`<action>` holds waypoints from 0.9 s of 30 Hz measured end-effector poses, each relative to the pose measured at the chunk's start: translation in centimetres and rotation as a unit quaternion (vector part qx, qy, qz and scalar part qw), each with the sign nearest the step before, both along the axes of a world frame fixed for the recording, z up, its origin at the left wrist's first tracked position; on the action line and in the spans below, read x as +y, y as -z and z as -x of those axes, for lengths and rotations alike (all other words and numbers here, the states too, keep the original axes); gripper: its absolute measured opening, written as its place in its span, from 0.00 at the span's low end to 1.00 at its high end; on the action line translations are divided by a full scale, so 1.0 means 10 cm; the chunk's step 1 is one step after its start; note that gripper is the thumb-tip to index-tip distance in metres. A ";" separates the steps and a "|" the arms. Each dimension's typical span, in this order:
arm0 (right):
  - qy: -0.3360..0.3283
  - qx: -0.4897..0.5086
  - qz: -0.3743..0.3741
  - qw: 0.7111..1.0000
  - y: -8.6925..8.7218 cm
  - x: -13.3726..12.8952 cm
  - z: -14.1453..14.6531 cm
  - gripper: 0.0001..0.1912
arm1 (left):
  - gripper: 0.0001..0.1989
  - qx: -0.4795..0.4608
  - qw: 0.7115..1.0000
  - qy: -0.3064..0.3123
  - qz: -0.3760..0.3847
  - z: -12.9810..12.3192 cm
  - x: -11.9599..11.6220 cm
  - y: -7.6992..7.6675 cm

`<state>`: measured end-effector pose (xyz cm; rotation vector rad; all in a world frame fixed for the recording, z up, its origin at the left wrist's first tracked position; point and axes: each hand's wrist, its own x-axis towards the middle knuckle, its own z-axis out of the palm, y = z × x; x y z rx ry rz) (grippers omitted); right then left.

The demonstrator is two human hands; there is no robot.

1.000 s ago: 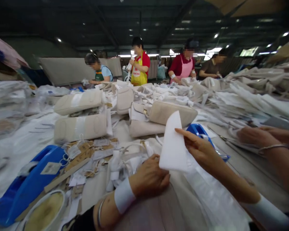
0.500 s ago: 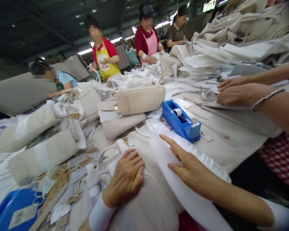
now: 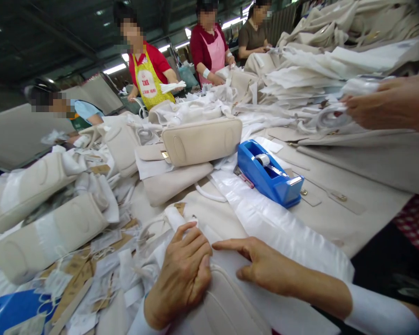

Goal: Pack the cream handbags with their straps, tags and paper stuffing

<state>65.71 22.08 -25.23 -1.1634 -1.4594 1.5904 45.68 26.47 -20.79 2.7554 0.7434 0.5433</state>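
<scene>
A beige bag (image 3: 226, 302) lies low in the middle, partly under my left hand (image 3: 185, 270), whose fingers are curled over its upper end and a white wrapped handle (image 3: 174, 217). My right hand (image 3: 261, 265) rests on a white sheet (image 3: 282, 309) beside the bag, its index finger stretched toward my left hand and the thumb apart. Behind my right hand, a strip of glossy white plastic (image 3: 265, 214) runs diagonally. The blue tape dispenser (image 3: 270, 174) stands beyond that strip.
Beige bags (image 3: 202, 142) lie across the table, two with white bands at left (image 3: 50, 237). Tags and cardboard (image 3: 80, 274) litter the left front, near another blue dispenser (image 3: 14, 309). A co-worker's hands (image 3: 387, 102) work at right. White sheets (image 3: 300, 83) are piled behind. Several people stand beyond.
My right hand has moved left and down toward my left hand, and the white sheet now lies lower beside the bag. The co-worker's hands at right have risen, holding clear wrapping.
</scene>
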 end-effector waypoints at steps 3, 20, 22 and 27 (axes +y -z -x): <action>0.008 -0.008 -0.023 1.000 0.03 0.02 0.09 0.39 | 0.13 0.000 1.000 0.000 -0.004 -0.01 0.01 0.01; 0.006 -0.108 -0.194 0.975 0.04 -0.35 -0.19 0.38 | 0.14 0.080 0.996 0.026 0.040 0.00 0.04 0.03; -0.020 -0.190 -0.249 0.949 0.07 -0.65 -0.36 0.41 | 0.15 0.077 0.995 0.037 0.050 0.01 0.04 0.02; -0.038 -0.276 -0.357 0.892 0.29 -0.94 -0.39 0.29 | 0.15 0.073 0.994 0.054 0.065 0.02 0.03 -0.03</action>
